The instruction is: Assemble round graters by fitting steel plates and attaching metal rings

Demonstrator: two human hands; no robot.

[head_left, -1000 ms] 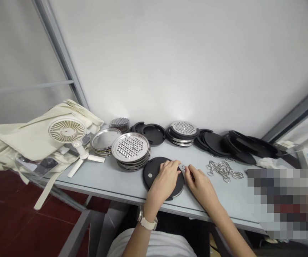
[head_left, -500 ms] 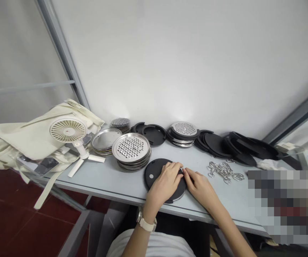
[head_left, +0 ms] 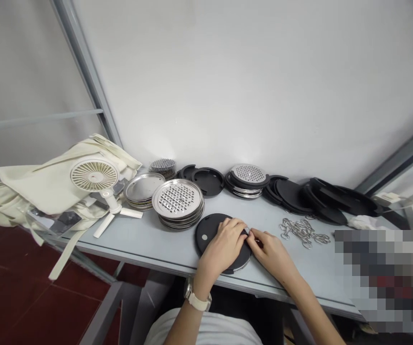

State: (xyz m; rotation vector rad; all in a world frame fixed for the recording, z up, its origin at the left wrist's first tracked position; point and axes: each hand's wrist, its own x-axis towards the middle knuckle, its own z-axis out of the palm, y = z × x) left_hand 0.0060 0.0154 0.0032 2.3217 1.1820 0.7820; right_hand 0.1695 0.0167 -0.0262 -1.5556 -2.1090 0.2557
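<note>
A black round disc [head_left: 209, 226] with a small pale dot lies near the front edge of the table, a thin metal rim showing along its lower right. My left hand [head_left: 225, 245], with a white watch on the wrist, rests across the disc, its fingers curled towards the right edge. At that edge my right hand [head_left: 270, 254] has thumb and forefinger pinched together on a small shiny metal piece [head_left: 247, 231], mostly hidden by the fingers. To the right sits a loose pile of bent metal wire clips [head_left: 303, 231].
Left of the disc stands a stack of round metal grater plates [head_left: 177, 199], beside plain metal discs [head_left: 144, 187]. Black round holders [head_left: 208, 181] and a grater-topped stack [head_left: 249, 175] line the wall. A white fan [head_left: 94, 176] and cream bag [head_left: 48, 184] occupy the left end.
The whole view has shifted slightly. Both hands stay at the disc's right edge, with the right fingers moved a little and more of the small metal piece showing.
</note>
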